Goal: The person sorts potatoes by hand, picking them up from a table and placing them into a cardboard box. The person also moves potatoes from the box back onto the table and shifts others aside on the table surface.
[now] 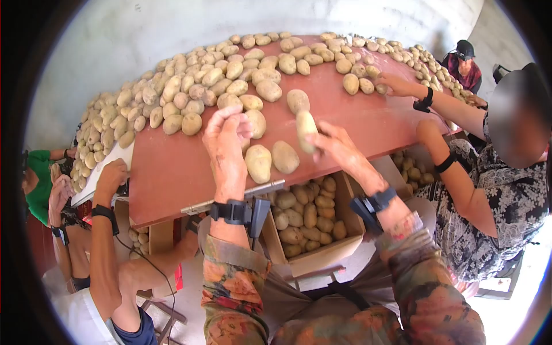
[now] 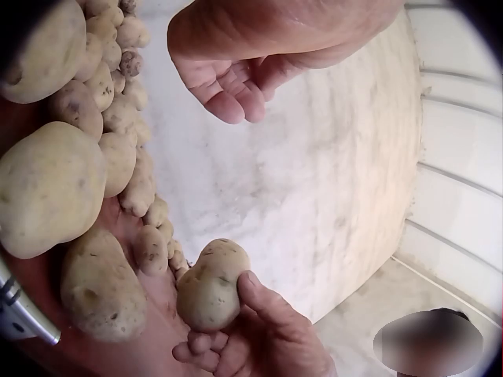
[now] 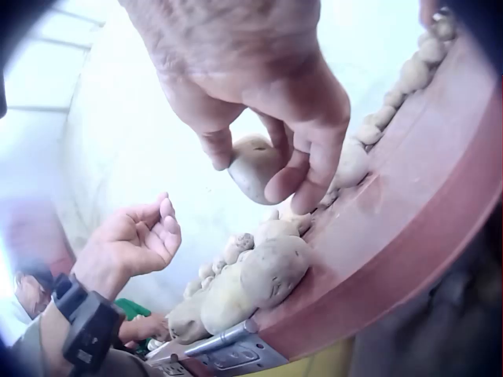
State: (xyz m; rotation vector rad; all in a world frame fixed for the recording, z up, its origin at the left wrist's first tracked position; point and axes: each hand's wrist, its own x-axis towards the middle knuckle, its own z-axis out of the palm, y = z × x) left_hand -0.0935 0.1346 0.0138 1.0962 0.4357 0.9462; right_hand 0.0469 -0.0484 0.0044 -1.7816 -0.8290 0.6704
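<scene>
My right hand (image 1: 340,150) pinches a pale, oblong potato (image 1: 306,130) between thumb and fingers, holding it up over the red-brown tabletop (image 1: 167,167). In the right wrist view the same potato (image 3: 253,169) shows its rounded side below the palm. To the left, my left hand (image 1: 225,146) is raised over the table with fingers loosely curled and nothing in them. Two potatoes, one yellowish (image 1: 258,163) and one browner (image 1: 285,157), lie near the table's front edge between my hands. Another potato (image 1: 256,124) sits just beyond the left fingers.
A long heap of potatoes (image 1: 190,86) runs along the table's back, against the wall. Below the front edge stands a box (image 1: 325,259) of potatoes. A metal strip (image 1: 233,196) lines the edge. At the right a person's hand (image 1: 397,85) reaches among potatoes; others sit at the left.
</scene>
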